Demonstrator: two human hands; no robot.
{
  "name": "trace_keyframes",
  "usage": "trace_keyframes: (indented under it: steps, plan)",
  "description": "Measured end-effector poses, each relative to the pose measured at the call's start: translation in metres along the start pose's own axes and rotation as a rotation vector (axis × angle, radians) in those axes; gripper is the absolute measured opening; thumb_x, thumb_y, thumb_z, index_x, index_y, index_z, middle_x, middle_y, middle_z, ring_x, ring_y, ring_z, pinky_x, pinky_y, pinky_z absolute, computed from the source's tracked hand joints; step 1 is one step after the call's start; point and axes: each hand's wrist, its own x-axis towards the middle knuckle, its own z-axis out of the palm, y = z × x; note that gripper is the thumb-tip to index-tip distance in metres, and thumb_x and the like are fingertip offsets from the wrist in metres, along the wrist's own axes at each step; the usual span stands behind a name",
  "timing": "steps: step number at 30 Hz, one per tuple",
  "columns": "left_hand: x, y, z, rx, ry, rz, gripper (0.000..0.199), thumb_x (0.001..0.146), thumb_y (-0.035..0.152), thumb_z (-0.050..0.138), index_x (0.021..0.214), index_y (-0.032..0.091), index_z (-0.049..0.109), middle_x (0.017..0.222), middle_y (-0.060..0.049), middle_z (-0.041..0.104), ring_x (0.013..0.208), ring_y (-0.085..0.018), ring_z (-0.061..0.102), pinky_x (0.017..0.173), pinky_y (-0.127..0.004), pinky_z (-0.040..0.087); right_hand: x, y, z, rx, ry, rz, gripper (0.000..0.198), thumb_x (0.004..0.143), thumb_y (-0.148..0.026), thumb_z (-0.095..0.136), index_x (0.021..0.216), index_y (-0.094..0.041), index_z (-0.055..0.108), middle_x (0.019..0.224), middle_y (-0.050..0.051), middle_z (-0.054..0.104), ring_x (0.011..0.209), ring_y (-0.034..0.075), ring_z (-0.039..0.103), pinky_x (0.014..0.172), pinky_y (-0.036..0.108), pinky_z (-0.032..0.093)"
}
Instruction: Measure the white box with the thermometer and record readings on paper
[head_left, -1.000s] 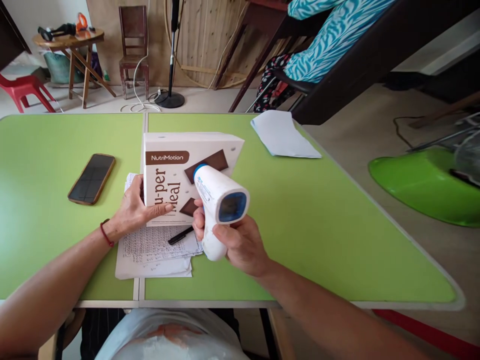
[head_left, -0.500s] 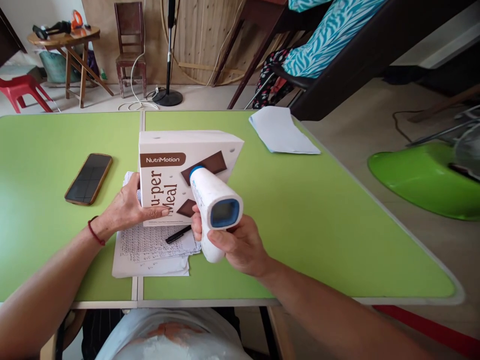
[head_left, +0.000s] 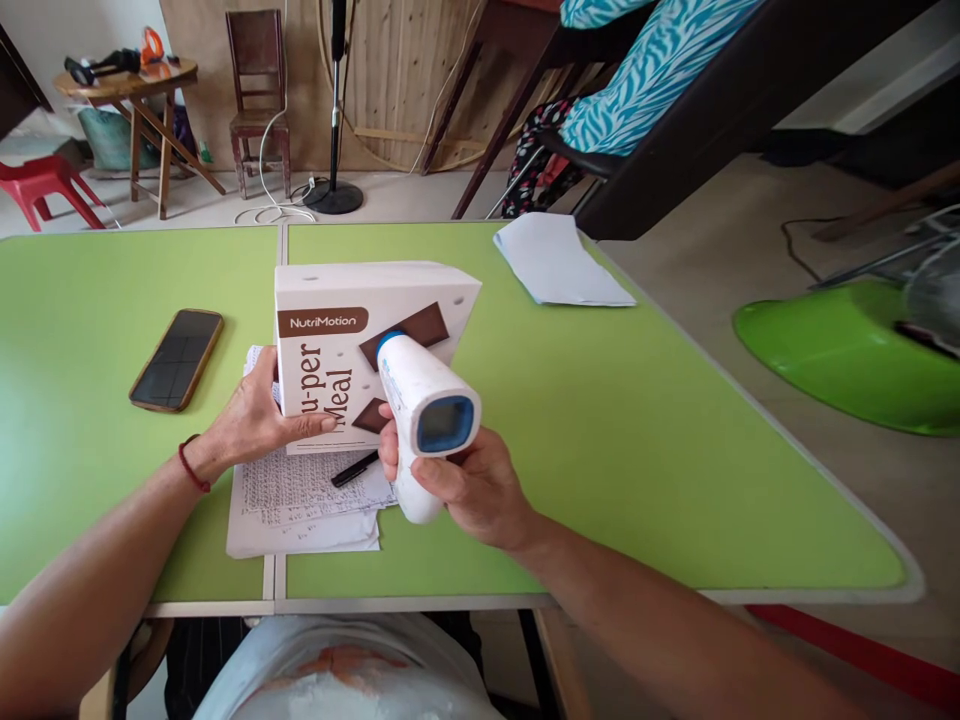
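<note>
My left hand (head_left: 251,415) grips the lower left side of a white and brown NutriMotion box (head_left: 322,290), its thumb across the front and its other fingers hidden behind. In my right hand (head_left: 480,485) is a white infrared thermometer (head_left: 409,400) with a blue-framed screen, my fingers wrapped round its handle. The thermometer's blue front end points at the box's printed face; I cannot tell whether they touch. Handwritten sheets (head_left: 300,525) lie beneath the box, and a black pen (head_left: 355,468) rests on them.
A smartphone (head_left: 177,360) lies on the green table (head_left: 637,450) at the left. Blank white paper (head_left: 559,260) sits near the far right edge. Behind stand a wooden chair (head_left: 257,75), a fan stand (head_left: 334,195) and a red stool (head_left: 49,182). Someone in patterned clothing (head_left: 630,100) is partly visible.
The view has shifted very slightly. Both hands keep their hold on the box and the thermometer, with hardly any movement between them.
</note>
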Motion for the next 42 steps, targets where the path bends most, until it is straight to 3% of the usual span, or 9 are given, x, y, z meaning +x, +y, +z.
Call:
trace_keyframes:
  steps: [7, 15, 23, 30, 32, 34, 38, 40, 42]
  plan:
    - [0.0, -0.002, 0.0, -0.078, 0.139, -0.072, 0.074, 0.066, 0.048, 0.085, 0.121, 0.016, 0.048, 0.115, -0.015, 0.063, 0.104, -0.032, 0.064, 0.08, -0.049, 0.059, 0.004, -0.005, -0.013, -0.21, 0.038, -0.186, 0.024, 0.08, -0.043, 0.071, 0.085, -0.02, 0.064, 0.075, 0.003, 0.065, 0.064, 0.016, 0.06, 0.053, 0.03, 0.051]
    - [0.013, -0.035, -0.023, -0.088, 0.441, 0.051, 0.075, 0.066, 0.044, 0.086, 0.124, 0.02, 0.046, 0.119, -0.011, 0.06, 0.112, -0.032, 0.061, 0.09, -0.051, 0.055, 0.038, 0.024, -0.09, -1.11, 0.235, -0.373, 0.047, 0.087, -0.044, 0.062, 0.127, -0.021, 0.059, 0.113, 0.015, 0.065, 0.101, 0.03, 0.064, 0.084, 0.049, 0.056]
    - [0.017, -0.056, -0.021, -0.047, 0.358, 0.112, 0.073, 0.069, 0.041, 0.085, 0.129, 0.022, 0.048, 0.123, -0.012, 0.059, 0.116, -0.033, 0.058, 0.097, -0.054, 0.051, 0.045, 0.052, -0.116, -1.355, 0.178, -0.27, 0.033, 0.085, -0.041, 0.064, 0.11, -0.02, 0.066, 0.096, 0.011, 0.071, 0.088, 0.03, 0.067, 0.082, 0.051, 0.054]
    - [0.017, -0.057, -0.016, 0.064, 0.33, 0.133, 0.059, 0.075, 0.051, 0.078, 0.12, 0.022, 0.053, 0.125, -0.011, 0.056, 0.125, -0.036, 0.05, 0.107, -0.058, 0.041, 0.037, 0.037, -0.109, -1.406, 0.149, -0.339, 0.035, 0.079, -0.021, 0.062, 0.114, -0.017, 0.066, 0.105, 0.014, 0.066, 0.096, 0.031, 0.062, 0.085, 0.05, 0.053]
    - [0.014, -0.051, -0.013, 0.16, 0.395, 0.158, 0.068, 0.073, 0.059, 0.077, 0.124, 0.023, 0.049, 0.129, -0.011, 0.051, 0.127, -0.036, 0.046, 0.107, -0.057, 0.04, 0.03, 0.026, -0.098, -1.372, 0.084, -0.416, 0.033, 0.079, -0.017, 0.061, 0.111, -0.019, 0.068, 0.101, 0.012, 0.064, 0.096, 0.029, 0.061, 0.083, 0.047, 0.053]
    - [0.009, -0.04, -0.009, 0.263, 0.551, 0.185, 0.077, 0.072, 0.067, 0.073, 0.129, 0.024, 0.041, 0.13, -0.011, 0.045, 0.124, -0.034, 0.045, 0.101, -0.054, 0.044, 0.022, 0.017, -0.085, -1.291, -0.14, -0.442, 0.024, 0.082, -0.014, 0.058, 0.102, -0.021, 0.07, 0.086, 0.007, 0.064, 0.086, 0.024, 0.062, 0.08, 0.043, 0.052]
    - [-0.003, -0.009, 0.003, 0.477, 0.824, 0.345, 0.05, 0.082, 0.051, 0.069, 0.116, 0.025, 0.043, 0.111, -0.004, 0.049, 0.091, -0.02, 0.055, 0.072, -0.038, 0.05, 0.013, 0.011, -0.074, -1.313, -0.386, -0.415, 0.017, 0.082, -0.013, 0.059, 0.089, -0.022, 0.071, 0.074, 0.003, 0.065, 0.072, 0.021, 0.061, 0.073, 0.041, 0.049]
    - [-0.007, 0.003, 0.009, 0.491, 0.562, 0.542, 0.027, 0.086, 0.03, 0.066, 0.104, 0.024, 0.048, 0.081, 0.002, 0.052, 0.067, -0.013, 0.053, 0.057, -0.028, 0.045, 0.015, 0.01, -0.077, -1.33, -0.398, -0.441, 0.016, 0.081, -0.011, 0.058, 0.082, -0.023, 0.069, 0.066, 0.001, 0.064, 0.062, 0.018, 0.059, 0.068, 0.038, 0.048]
    - [-0.009, 0.008, 0.015, 0.508, 0.267, 0.573, 0.008, 0.089, 0.018, 0.058, 0.093, 0.021, 0.051, 0.064, 0.005, 0.051, 0.052, -0.009, 0.048, 0.049, -0.025, 0.038, 0.018, 0.007, -0.081, -1.357, -0.339, -0.459, 0.017, 0.079, -0.01, 0.056, 0.076, -0.023, 0.065, 0.058, -0.002, 0.06, 0.055, 0.016, 0.056, 0.062, 0.036, 0.046]
